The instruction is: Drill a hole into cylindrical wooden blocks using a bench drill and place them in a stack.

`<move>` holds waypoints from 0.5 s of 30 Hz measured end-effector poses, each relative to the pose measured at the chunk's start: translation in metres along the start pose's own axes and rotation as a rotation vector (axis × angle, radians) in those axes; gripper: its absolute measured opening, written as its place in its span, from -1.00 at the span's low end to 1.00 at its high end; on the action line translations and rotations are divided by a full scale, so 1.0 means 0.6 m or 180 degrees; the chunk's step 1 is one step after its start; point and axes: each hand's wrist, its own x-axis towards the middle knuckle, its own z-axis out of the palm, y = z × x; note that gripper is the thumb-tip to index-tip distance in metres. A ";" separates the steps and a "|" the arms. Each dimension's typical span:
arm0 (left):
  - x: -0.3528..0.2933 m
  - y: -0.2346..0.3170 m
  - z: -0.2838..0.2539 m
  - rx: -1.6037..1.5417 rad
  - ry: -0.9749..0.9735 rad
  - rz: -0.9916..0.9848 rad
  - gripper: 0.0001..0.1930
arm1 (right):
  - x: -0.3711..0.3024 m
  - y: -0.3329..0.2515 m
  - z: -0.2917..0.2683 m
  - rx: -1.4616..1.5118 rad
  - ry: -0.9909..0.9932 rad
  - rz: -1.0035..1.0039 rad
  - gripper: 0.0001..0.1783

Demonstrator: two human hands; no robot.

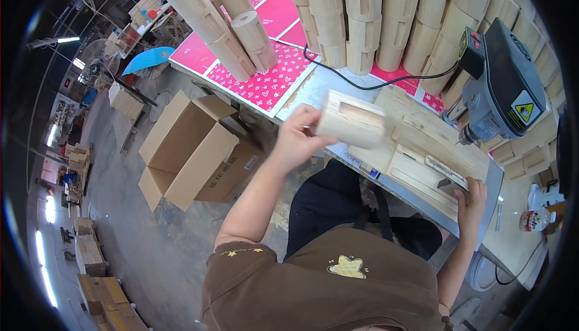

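We list first the grey drill press (pixel 503 83) standing on the worktop (pixel 313 89), over a pale wooden jig board (pixel 416 144). Next, our left hand (pixel 295 141), fingers closed around a rounded, slotted pale wood block (pixel 351 118), holds it above the worktop's near edge. Last, our right hand (pixel 470 201) grips the jig board's near corner.
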 end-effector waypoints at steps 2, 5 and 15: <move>-0.002 -0.011 0.045 -0.0621 -0.0325 -0.0245 -0.57 | -0.004 -0.003 -0.002 -0.0068 -0.0033 0.0159 -0.62; -0.005 -0.040 0.104 -0.0671 -0.0447 0.0050 -0.56 | 0.008 -0.012 0.007 -0.0043 0.0110 -0.0093 -0.60; 0.008 -0.108 0.166 -0.1043 -0.0765 -0.0627 -0.67 | 0.037 -0.015 0.007 0.0163 0.0165 -0.0248 -0.63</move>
